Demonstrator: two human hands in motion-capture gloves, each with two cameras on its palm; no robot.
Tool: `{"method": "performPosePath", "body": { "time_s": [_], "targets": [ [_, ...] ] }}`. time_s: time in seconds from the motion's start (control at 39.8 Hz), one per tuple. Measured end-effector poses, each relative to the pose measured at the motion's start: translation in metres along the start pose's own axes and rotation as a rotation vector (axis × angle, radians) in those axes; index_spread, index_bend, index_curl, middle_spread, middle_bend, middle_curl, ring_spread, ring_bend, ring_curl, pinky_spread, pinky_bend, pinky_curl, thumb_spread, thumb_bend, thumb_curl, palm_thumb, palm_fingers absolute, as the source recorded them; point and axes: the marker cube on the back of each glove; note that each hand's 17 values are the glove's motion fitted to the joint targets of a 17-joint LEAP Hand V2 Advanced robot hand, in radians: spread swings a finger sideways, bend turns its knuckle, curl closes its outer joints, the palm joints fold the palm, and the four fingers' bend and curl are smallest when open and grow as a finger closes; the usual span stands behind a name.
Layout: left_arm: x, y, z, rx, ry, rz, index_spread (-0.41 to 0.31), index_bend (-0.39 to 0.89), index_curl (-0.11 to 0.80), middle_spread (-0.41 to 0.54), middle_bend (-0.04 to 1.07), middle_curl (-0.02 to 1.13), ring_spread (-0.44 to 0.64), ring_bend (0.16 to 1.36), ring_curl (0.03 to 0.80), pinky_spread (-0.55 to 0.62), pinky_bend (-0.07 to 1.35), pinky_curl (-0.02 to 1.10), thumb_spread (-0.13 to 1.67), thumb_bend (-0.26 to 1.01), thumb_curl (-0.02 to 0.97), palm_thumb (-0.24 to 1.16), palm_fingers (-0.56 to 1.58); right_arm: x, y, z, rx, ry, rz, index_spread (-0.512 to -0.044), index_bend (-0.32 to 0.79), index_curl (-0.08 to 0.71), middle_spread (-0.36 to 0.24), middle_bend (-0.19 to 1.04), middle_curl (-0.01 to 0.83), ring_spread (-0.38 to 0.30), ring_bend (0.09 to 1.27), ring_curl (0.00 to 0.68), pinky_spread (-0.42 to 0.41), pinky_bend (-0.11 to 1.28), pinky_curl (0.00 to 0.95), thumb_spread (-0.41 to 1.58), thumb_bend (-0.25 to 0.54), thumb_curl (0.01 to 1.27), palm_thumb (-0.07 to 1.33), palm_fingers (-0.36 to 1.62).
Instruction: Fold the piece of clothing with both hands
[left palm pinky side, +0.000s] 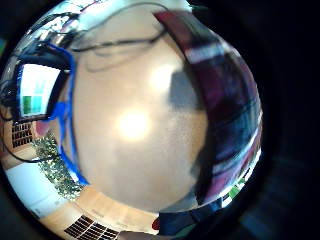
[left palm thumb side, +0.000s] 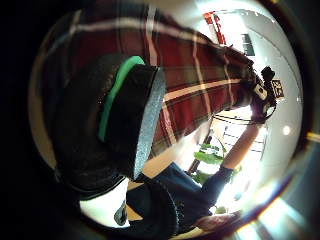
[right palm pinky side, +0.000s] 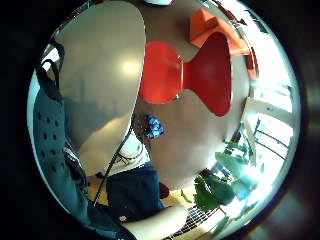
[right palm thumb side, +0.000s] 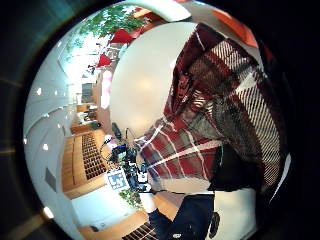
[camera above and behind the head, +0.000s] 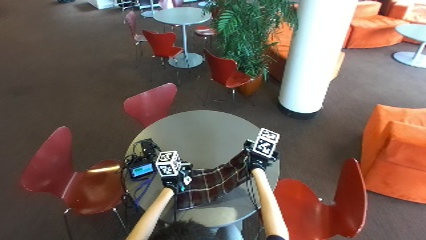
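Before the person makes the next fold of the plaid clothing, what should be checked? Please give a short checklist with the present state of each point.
1. Left hand holds the plaid clothing: ok, a finger curls over the cloth in the left thumb side view.
2. Right hand holds the other end: cannot tell, its fingers are hidden.
3. Cloth stretched between the hands: ok.
4. Cloth lies flat on the round table: not ok, it hangs lifted.
5. Bare table surface beyond the cloth: ok.
6. Small device apart from the cloth: ok.
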Motion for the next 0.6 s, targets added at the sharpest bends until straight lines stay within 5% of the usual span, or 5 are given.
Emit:
{"method": "performPosePath", "body": {
  "time_s": [0.1, 0.23, 0.45, 0.6],
  "targets": [
    [-0.011, 0.004, -0.031, 0.034, 0.012, -0.019, -0.101, 0.19, 0.411, 0.060, 0.16, 0.29, 0.33, 0.41, 0.319, 0.34, 0.27, 0.33, 1.27, -0.01, 0.244, 0.07, 0.26, -0.037, 0.015, -0.019, 0.020, 0.057, -0.033, -0.266, 0.12, 0.345, -0.226, 0.40, 0.556, -0.239, 0.73, 0.501, -0.333, 0.68, 0.424, 0.51, -0.033, 0.61, 0.94, 1.26],
    [-0.056, -0.029, -0.055, 0.228, 0.003, -0.011, -0.102, 0.19, 0.414, 0.054, 0.16, 0.29, 0.32, 0.41, 0.318, 0.33, 0.26, 0.33, 1.27, -0.01, 0.242, 0.07, 0.27, -0.096, 0.039, -0.023, 0.039, 0.098, -0.093, -0.265, 0.12, 0.342, -0.223, 0.41, 0.564, -0.239, 0.74, 0.505, -0.327, 0.70, 0.430, 0.47, -0.033, 0.63, 0.95, 1.24],
    [-0.117, 0.015, -0.121, 0.455, -0.001, -0.140, -0.106, 0.20, 0.421, 0.041, 0.18, 0.29, 0.29, 0.41, 0.307, 0.30, 0.22, 0.32, 1.28, 0.00, 0.240, 0.10, 0.35, -0.211, 0.085, 0.029, 0.028, 0.122, -0.254, -0.268, 0.06, 0.300, -0.226, 0.45, 0.582, -0.241, 0.78, 0.519, -0.319, 0.77, 0.452, 0.42, -0.030, 0.66, 0.97, 1.20],
    [-0.154, 0.047, -0.143, 0.514, 0.027, -0.205, -0.108, 0.20, 0.428, 0.027, 0.17, 0.30, 0.27, 0.40, 0.304, 0.29, 0.20, 0.32, 1.31, 0.00, 0.240, 0.12, 0.39, -0.272, 0.128, 0.080, -0.112, -0.017, -0.448, -0.265, 0.04, 0.257, -0.227, 0.47, 0.590, -0.238, 0.83, 0.529, -0.328, 0.81, 0.463, 0.59, -0.039, 0.63, 0.93, 1.20]
  ]
}}
